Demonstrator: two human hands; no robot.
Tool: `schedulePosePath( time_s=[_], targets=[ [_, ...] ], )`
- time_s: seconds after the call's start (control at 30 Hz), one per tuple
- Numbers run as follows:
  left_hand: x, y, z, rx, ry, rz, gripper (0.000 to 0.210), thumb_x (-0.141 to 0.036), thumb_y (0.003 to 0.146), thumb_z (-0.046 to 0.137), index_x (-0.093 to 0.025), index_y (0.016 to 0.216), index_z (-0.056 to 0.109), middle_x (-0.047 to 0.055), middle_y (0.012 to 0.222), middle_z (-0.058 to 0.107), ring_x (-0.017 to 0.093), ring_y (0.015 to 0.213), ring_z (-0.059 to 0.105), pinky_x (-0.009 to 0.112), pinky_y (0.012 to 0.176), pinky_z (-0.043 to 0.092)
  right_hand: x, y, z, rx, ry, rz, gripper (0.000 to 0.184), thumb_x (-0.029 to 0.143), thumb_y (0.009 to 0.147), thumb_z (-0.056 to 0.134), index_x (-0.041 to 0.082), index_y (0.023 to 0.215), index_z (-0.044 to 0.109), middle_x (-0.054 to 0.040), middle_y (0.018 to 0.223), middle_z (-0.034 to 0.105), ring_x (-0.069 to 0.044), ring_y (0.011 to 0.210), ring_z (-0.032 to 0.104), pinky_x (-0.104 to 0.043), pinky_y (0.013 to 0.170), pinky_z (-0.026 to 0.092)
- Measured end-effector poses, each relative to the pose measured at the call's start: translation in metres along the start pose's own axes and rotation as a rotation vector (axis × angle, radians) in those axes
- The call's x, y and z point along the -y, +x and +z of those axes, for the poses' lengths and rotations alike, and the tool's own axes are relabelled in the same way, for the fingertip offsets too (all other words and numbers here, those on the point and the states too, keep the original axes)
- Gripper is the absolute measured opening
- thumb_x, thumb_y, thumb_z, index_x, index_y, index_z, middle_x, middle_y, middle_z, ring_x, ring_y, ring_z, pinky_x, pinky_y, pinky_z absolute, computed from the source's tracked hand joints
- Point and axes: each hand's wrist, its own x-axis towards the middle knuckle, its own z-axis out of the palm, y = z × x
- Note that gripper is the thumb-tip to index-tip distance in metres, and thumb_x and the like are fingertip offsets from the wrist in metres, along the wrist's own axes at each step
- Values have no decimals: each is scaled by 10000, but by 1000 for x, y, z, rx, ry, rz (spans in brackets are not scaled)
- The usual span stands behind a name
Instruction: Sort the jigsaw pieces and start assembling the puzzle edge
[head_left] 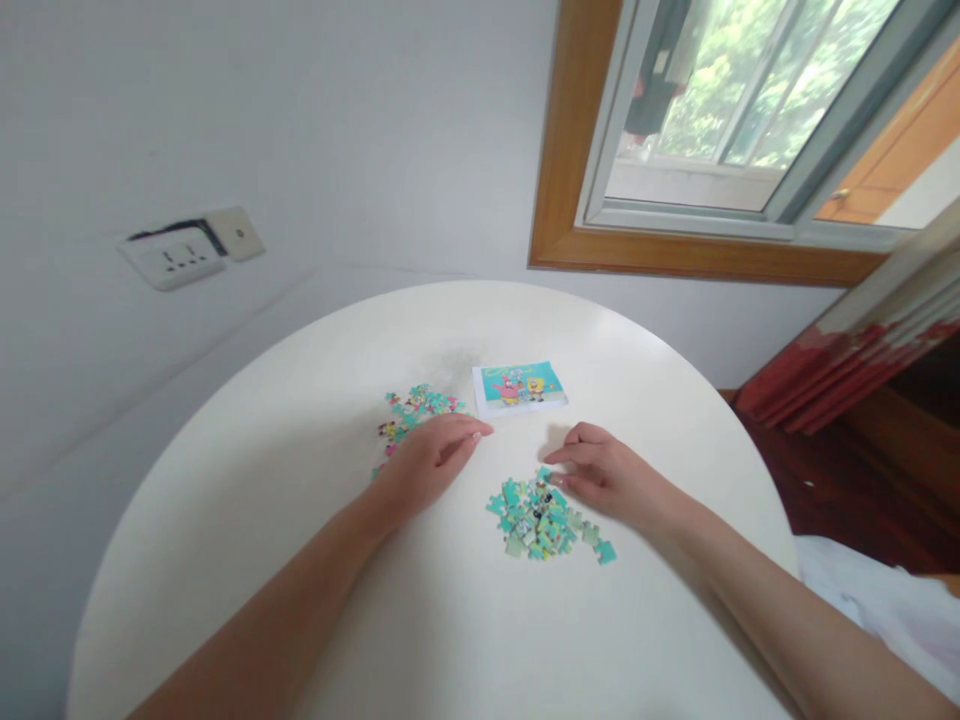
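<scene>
A heap of small jigsaw puzzle pieces (536, 520), mostly teal and pale green, lies on the white table. My right hand (604, 475) is at its upper right edge, thumb and index finger around a teal puzzle piece (544, 474). Farther left, my left hand (427, 460) rests low over the table, its thumb tip against the index finger; anything between them is hidden. A second, looser group of puzzle pieces (420, 402), teal with pink and yellow bits, is spread behind that hand and partly covered by it. Beyond both hands lies a cartoon picture card (523, 388).
The round white table (480, 640) stands against a pale wall with a socket (180, 258) at left. A wood-framed window (712, 120) is at upper right, with a red and cream curtain (832, 370) beside it. White cloth (870, 600) shows by the table's right edge.
</scene>
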Motion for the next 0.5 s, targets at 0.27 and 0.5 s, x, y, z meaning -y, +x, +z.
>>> schedulePosePath(
  time_s=[0.27, 0.5],
  targets=[
    [-7, -3, 5, 65, 42, 201, 215, -189, 911, 541, -183, 1073, 683, 65, 1012, 710, 195, 980, 609, 346, 910, 452, 0, 1, 9, -51, -69, 27, 186, 184, 845, 635, 180, 999, 738, -67, 906, 563, -126, 681, 553, -271, 639, 483],
    [-19, -6, -2, 249, 61, 215, 218, -190, 896, 554, -213, 1063, 694, 57, 989, 640, 195, 977, 569, 351, 917, 402, -9, 0, 6, -159, -110, 117, 196, 144, 866, 565, 175, 961, 733, -62, 901, 580, -132, 692, 575, -284, 670, 491]
  ],
)
